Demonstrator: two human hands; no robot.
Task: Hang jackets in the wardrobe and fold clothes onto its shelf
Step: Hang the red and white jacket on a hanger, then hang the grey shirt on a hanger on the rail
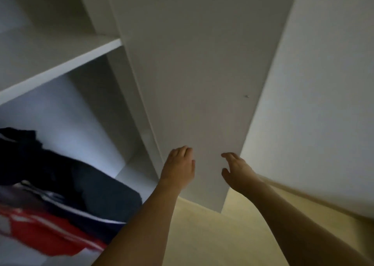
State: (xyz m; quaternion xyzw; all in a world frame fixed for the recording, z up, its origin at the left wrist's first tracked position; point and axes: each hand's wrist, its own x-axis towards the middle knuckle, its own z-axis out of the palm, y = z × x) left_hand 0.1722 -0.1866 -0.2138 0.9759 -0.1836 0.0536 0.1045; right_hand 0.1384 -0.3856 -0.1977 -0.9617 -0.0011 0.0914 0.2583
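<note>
The white wardrobe door (198, 95) blocks passage straight ahead. Left of the door, the compartment under the shelf (60, 63) stands open above the piled clothes (60, 195), which fill its lower part.

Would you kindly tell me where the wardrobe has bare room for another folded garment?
The upper shelf shows bare white board from its front edge back to the rear wall. In the compartment below, dark clothes and a red and white garment crowd the left; only a bare strip remains beside the right side panel.
</note>
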